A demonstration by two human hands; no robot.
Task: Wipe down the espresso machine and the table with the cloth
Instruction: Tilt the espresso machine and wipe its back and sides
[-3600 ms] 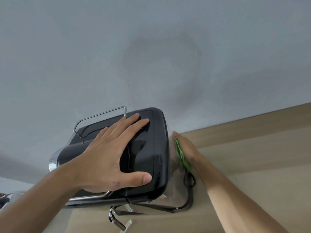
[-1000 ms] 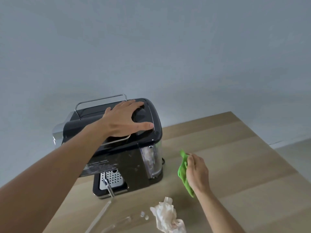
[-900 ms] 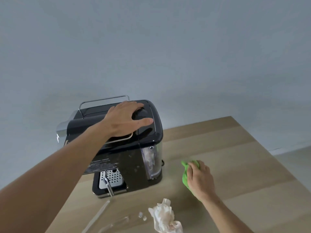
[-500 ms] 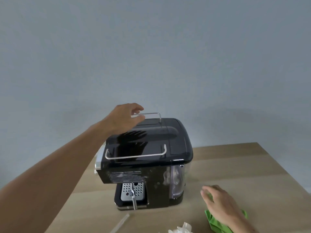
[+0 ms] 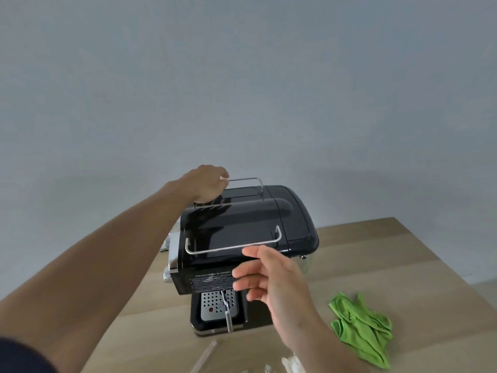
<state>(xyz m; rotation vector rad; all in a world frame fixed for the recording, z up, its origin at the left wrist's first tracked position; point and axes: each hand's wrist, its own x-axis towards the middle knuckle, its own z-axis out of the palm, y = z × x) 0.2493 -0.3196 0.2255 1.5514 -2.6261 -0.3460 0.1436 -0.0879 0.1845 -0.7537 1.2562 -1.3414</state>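
The black espresso machine point(image 5: 250, 227) stands on the wooden table point(image 5: 376, 259), its drip tray and steam wand facing me. My left hand point(image 5: 205, 185) reaches over its rear left corner, fingers curled at the end of the back metal rail. In front of the machine's face my right hand point(image 5: 269, 281) hovers with its fingers spread and holds nothing. The green cloth point(image 5: 360, 329) lies crumpled on the table to the right of that hand, apart from it.
A crumpled white tissue point(image 5: 291, 364) and a clear plastic strip point(image 5: 204, 355) lie at the near edge of the table. A grey wall stands right behind the machine. The table's right edge point(image 5: 441, 267) drops to the floor.
My right hand let go of the green cloth on the table and rose in front of the machine. My left hand slid from the lid to the rear left rail.
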